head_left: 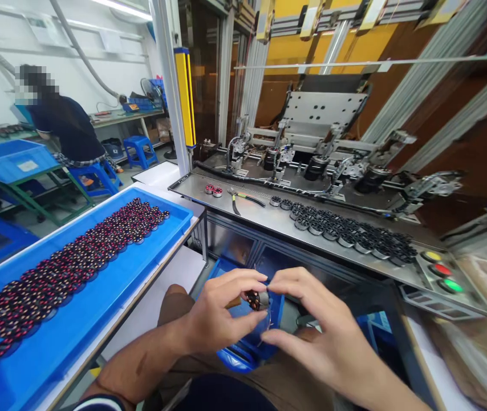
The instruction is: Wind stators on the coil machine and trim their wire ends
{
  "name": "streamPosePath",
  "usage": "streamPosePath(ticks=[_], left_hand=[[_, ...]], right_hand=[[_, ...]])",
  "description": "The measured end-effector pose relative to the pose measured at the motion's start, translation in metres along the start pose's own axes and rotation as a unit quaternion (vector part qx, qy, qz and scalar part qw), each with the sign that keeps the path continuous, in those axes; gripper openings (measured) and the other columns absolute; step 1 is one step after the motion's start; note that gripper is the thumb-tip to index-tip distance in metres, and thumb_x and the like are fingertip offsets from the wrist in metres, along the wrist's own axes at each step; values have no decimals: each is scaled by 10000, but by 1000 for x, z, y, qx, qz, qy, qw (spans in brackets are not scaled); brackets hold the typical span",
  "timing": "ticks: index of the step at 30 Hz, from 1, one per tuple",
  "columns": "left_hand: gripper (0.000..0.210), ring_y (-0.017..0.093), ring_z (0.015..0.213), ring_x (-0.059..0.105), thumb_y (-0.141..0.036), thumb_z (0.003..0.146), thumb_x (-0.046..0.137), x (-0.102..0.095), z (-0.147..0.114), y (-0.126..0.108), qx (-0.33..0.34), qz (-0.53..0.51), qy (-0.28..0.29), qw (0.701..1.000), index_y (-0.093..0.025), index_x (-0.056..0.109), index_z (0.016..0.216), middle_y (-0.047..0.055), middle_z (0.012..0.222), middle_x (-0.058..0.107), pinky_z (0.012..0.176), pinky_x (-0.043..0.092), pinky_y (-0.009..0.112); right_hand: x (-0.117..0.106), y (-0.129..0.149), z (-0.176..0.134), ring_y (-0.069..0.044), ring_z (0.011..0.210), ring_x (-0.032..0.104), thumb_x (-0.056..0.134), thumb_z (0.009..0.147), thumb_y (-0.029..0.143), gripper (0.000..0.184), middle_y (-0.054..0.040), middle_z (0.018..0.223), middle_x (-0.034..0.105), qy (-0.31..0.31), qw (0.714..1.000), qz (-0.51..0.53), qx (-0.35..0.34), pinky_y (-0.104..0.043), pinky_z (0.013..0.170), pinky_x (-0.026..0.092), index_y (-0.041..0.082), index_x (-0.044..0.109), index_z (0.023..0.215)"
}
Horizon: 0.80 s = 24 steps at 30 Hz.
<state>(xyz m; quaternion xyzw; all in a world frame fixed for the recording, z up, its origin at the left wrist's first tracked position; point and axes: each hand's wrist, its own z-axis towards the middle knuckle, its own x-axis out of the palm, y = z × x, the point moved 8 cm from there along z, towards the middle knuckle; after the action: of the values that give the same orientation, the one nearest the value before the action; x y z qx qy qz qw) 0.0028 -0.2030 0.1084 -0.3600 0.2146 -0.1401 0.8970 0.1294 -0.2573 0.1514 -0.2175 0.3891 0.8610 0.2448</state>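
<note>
In front of my lap, my left hand (226,311) grips a small wound motor stator (254,300) between thumb and fingers. Its copper windings face left and a grey rim shows on its right. Thin loose wire ends (268,322) stick out beside it. My right hand (312,319) is curved close to the stator's right side, thumb and forefinger apart with a gap between them. Its fingertips are near the wire ends; whether they touch a wire is too fine to tell.
A blue tray (141,268) on the left bears many wound stators. On the metal ledge ahead lie pliers (246,198), two red-marked stators (213,191) and rows of dark stators (346,228). Behind stands a winding machine (320,137); push buttons (441,270) sit right. A person (66,123) sits far left.
</note>
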Motion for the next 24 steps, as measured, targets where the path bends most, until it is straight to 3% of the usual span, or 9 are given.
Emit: streamPosePath(ticks=[2,4,7,10,13,19,22,24], left_hand=[[309,203,998,726,-101,771,729,-1,1,-6,35,28,3,999,-126,676,1074,149,1063,756,896,584,274],[340,199,1006,724,-104,780,728,-2,1,-8,44,20,6,999,-115,660,1113,154,1050,757,911,577,264],[329,198,1013,725,-134,785,744,-8,-2,-8,50,-9,6,999,-128,668,1106,153,1055,760,915,573,252],[291,197,997,732,-145,774,764,-17,-5,-6,48,-19,-19,998,-143,688,1055,148,1051,763,908,572,243],[306,201,1001,731,-145,769,772,-24,-7,-3,36,-10,-41,998,-148,690,1064,150,1065,760,908,574,256],[347,206,1017,726,-130,749,786,-32,-9,-1,10,-17,-52,998,-157,713,1087,139,1072,765,918,571,255],[324,201,981,731,-121,718,800,-37,-17,16,-68,-87,-75,991,-190,749,1030,113,1071,768,800,596,213],[310,201,973,729,-103,702,792,-43,-27,38,-152,-146,-113,971,-202,765,994,105,1097,755,733,595,193]], right_hand=[[4,6,1,-177,807,652,658,898,183,126,-59,888,661,-28,999,-24,-30,-278,695,557,220,663,1018],[5,0,1,-161,728,634,592,922,135,111,-40,801,645,-63,998,-23,-2,-268,657,538,215,662,889],[7,-23,-4,-143,639,596,592,937,218,197,-17,717,611,-84,989,37,117,-237,598,510,208,609,740],[18,-36,-7,-160,664,610,617,923,397,220,-19,751,614,-59,972,146,177,-240,601,528,212,629,803],[32,-32,-4,-173,707,619,714,833,484,284,-12,765,620,-7,969,175,172,-248,642,528,216,622,816],[45,-14,5,-128,643,599,583,945,276,232,10,698,620,56,984,123,119,-212,618,475,212,585,721],[38,-15,14,-131,619,595,560,949,268,236,7,683,608,30,992,89,81,-219,599,481,211,560,720],[35,-34,28,-148,619,604,536,957,331,265,-8,688,620,20,996,35,82,-242,600,498,211,557,722]])
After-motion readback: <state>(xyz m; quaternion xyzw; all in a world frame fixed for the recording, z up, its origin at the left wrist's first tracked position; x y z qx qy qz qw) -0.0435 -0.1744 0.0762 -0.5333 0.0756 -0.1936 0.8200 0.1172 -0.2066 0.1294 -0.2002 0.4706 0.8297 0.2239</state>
